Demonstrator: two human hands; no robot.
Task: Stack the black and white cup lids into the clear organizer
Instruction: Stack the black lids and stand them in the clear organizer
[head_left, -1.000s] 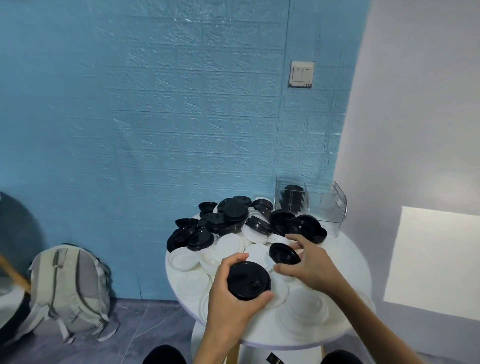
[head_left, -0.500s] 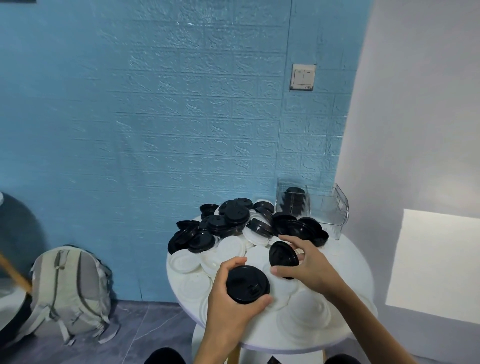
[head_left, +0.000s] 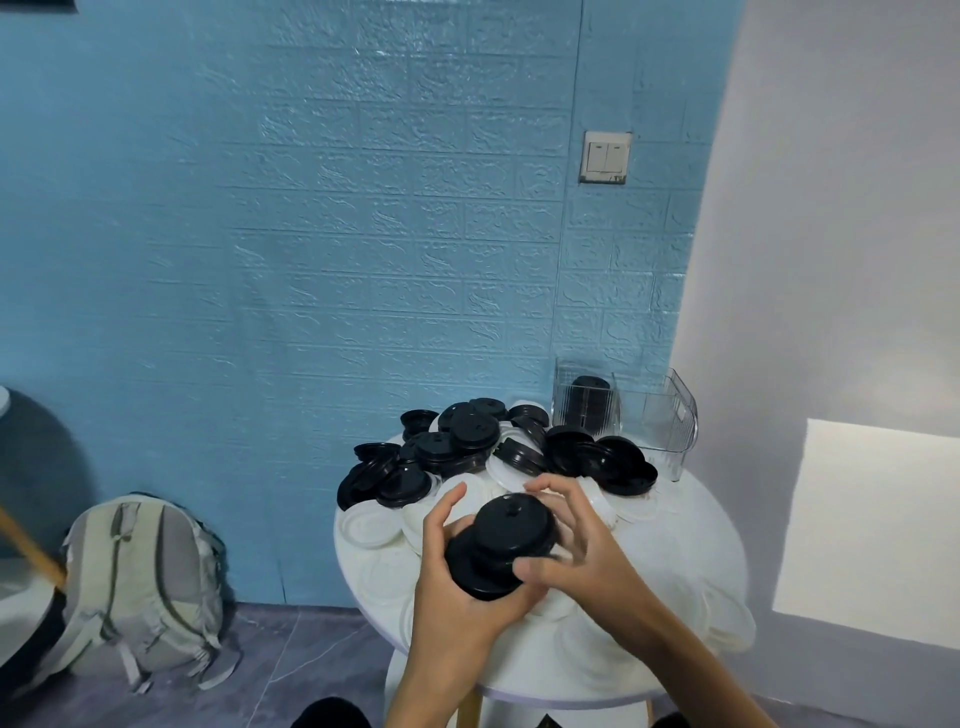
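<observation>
My left hand (head_left: 457, 597) grips a black lid (head_left: 470, 566) from below, over the front of the round white table (head_left: 691, 525). Over it, my right hand (head_left: 576, 545) pinches a second black lid (head_left: 514, 525) by its rim, overlapping the first. A heap of black lids (head_left: 467, 441) lies at the back of the table, with several white lids (head_left: 369, 527) spread flat around and under it. The clear organizer (head_left: 652, 421) stands at the back right; a stack of black lids (head_left: 589, 408) fills its left compartment.
The table stands against a blue brick-pattern wall with a light switch (head_left: 605, 156). A grey backpack (head_left: 140, 577) leans on the floor at the left. A white wall and a white panel (head_left: 878, 525) are to the right.
My right hand lifted a black lid from the table and carried it left, onto the lid in my left hand. The view shifted slightly.
</observation>
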